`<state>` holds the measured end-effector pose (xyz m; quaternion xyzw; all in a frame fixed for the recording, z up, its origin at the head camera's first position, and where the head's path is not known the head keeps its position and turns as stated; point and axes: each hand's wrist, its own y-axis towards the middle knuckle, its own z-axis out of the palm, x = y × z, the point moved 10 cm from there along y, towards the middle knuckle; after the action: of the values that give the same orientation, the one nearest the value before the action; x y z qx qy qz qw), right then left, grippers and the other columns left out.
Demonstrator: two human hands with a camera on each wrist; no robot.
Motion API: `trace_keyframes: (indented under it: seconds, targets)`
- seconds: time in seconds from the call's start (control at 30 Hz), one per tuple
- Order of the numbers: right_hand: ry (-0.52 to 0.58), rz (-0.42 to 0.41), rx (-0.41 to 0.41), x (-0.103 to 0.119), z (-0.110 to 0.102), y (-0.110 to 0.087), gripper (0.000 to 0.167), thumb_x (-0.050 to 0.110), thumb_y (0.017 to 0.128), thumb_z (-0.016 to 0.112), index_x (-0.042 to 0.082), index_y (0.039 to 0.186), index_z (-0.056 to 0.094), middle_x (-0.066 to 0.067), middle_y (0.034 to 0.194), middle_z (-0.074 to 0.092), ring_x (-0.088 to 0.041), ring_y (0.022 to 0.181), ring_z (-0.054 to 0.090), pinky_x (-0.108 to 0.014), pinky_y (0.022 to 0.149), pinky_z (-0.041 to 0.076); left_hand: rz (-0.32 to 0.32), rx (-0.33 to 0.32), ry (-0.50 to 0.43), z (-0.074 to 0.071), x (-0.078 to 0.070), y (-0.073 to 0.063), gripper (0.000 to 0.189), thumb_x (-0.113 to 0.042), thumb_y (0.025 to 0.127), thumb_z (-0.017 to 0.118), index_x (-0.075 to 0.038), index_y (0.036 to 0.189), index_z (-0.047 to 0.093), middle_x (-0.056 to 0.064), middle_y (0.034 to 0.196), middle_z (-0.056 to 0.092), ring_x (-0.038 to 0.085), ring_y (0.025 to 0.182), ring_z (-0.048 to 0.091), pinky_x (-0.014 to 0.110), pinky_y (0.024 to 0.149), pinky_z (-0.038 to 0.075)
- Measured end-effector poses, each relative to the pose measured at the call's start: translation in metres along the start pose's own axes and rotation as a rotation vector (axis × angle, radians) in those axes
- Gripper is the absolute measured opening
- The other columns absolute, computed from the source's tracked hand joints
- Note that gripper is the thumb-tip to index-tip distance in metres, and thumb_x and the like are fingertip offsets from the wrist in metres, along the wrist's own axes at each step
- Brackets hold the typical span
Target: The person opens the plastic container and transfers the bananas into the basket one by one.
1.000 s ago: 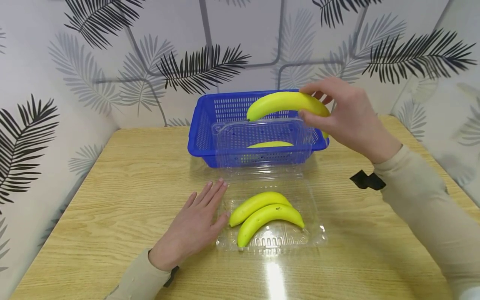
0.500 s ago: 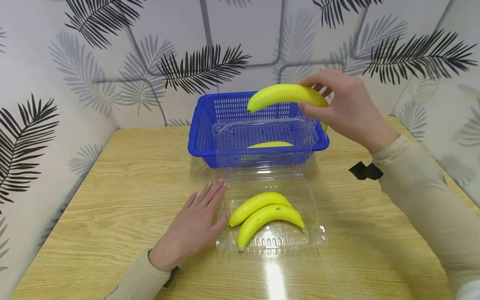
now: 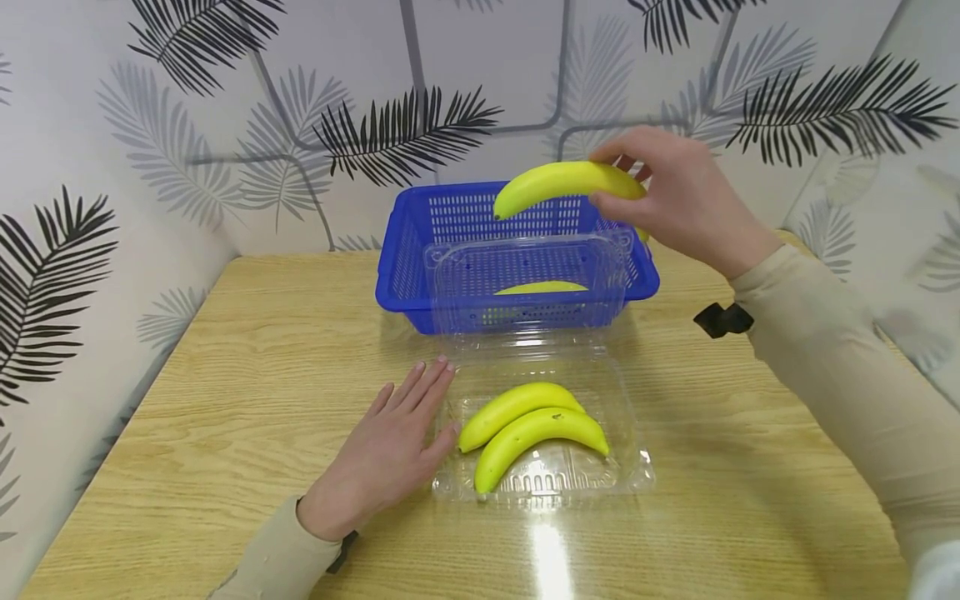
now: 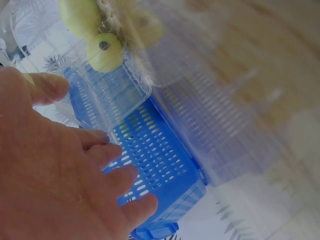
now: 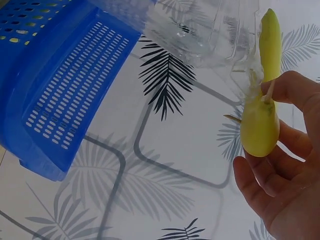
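Observation:
A yellow banana [image 3: 558, 182] hangs over the back right of the blue basket [image 3: 405, 308], pinched near one end by my right hand [image 3: 675, 187]. That same banana [image 5: 260, 127] shows end-on in the right wrist view. Flat on the table beside a clear plastic clamshell box [image 3: 630, 417] lies my left hand [image 3: 390, 450], fingers straight and near the box's left edge. Two more bananas [image 3: 540, 437] lie side by side in the box's base. Its raised lid leans against the basket front. Inside the basket another banana [image 3: 542, 288] is partly hidden.
The wooden table [image 3: 247, 400] meets a leaf-patterned wall [image 3: 487, 75] right behind the basket. The basket's front rim [image 3: 637, 293] stands just behind the box lid. Light glares on the table in front of the box.
My right hand has risen with the banana, away from the basket and slightly to the left. The left hand, the box and its two bananas have stayed put.

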<state>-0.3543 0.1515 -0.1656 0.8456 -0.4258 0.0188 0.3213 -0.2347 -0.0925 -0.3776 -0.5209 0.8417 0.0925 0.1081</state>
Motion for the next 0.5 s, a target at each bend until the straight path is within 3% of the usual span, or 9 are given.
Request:
trace_keyframes:
  seconds: [0.5]
  targets:
    - [0.038,0.054,0.068,-0.027,0.019,0.012,0.035,0.016,0.089,0.073,0.005,0.122,0.066,-0.008,0.114,0.064,-0.023,0.102,0.055,-0.039,0.083,0.047,-0.007,0.002,-0.013,0.000,0.001,0.000,0.065,-0.045,0.104,0.038,-0.015,0.159,0.019,-0.003,0.163,0.011,0.020,0.149,0.010,0.051,0.118,0.014]
